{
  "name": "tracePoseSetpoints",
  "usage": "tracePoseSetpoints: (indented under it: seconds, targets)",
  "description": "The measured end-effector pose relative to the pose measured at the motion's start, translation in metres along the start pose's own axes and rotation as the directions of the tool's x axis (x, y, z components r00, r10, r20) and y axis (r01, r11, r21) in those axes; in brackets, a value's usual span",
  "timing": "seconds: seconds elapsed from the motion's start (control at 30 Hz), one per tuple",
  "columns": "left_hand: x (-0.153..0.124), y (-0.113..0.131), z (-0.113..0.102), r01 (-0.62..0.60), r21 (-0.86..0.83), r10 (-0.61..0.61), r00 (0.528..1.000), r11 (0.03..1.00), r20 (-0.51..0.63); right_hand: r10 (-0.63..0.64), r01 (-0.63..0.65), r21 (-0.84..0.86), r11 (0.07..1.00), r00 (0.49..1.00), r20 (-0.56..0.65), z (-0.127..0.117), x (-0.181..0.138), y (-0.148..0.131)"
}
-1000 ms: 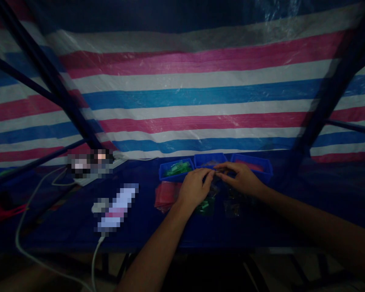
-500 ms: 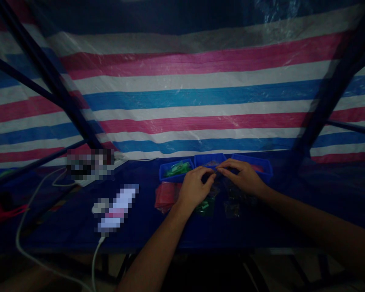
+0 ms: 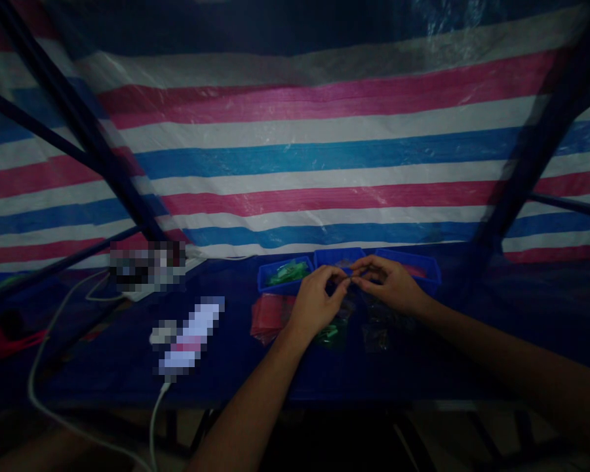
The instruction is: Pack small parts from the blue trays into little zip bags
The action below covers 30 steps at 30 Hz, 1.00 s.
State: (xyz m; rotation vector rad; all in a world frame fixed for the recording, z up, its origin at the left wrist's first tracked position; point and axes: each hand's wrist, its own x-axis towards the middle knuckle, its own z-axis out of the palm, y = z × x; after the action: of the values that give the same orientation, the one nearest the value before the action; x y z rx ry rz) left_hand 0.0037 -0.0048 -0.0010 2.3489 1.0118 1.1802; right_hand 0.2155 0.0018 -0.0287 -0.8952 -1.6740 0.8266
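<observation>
My left hand [image 3: 314, 305] and my right hand [image 3: 391, 285] meet fingertip to fingertip over the dark blue table [image 3: 226, 367], just in front of the middle blue tray [image 3: 339, 257]. Both pinch a small dark item between thumb and fingers; it is too dim to name. Below the hands lie a small bag with green pieces [image 3: 330, 334] and a clear bag with dark pieces [image 3: 376, 337]. A stack of red bags [image 3: 268, 316] lies left of my left hand.
Three blue trays stand in a row at the back: the left one [image 3: 282, 274] with green pieces, the right one [image 3: 410, 265] with red pieces. A white cable [image 3: 39, 367] and a power strip [image 3: 147, 288] lie on the left. A striped tarp hangs behind, with dark frame poles.
Both hands have lifted slightly and drawn their fingertips closer together in a pinch. Nothing else has moved.
</observation>
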Motion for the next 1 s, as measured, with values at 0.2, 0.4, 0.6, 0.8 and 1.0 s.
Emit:
tracePoseSetpoints:
  seconds: [0.2,0.4,0.6,0.8,1.0]
  targets:
    - [0.0014,-0.0032,-0.0002,0.016,-0.006,-0.016,0.999,1.000,0.036,0.006,-0.005,0.039,0.999,0.999,-0.037,-0.0011,0.0006,0.0019]
    - [0.0016,-0.0020,0.0006,0.012,0.014,-0.012,0.999,1.000,0.052,0.015,-0.012,0.044,0.999,0.998,-0.065,0.0008,0.0008,-0.0004]
    - [0.0003,-0.0001,0.0017,0.076,-0.011,-0.076,0.997,0.997,0.000,0.030,-0.031,0.055,0.998,0.999,0.013,0.0024,-0.0005,-0.0021]
    - [0.0005,0.0028,-0.0006,0.103,-0.037,-0.103,0.995,0.994,0.014,0.032,-0.033,0.086,0.996,0.999,0.004,0.0027,0.0001,-0.0029]
    - [0.0011,0.0017,0.0003,0.125,-0.093,-0.126,0.992,0.988,-0.010,0.038,-0.036,0.107,0.994,0.999,-0.013,0.0024,0.0000,-0.0020]
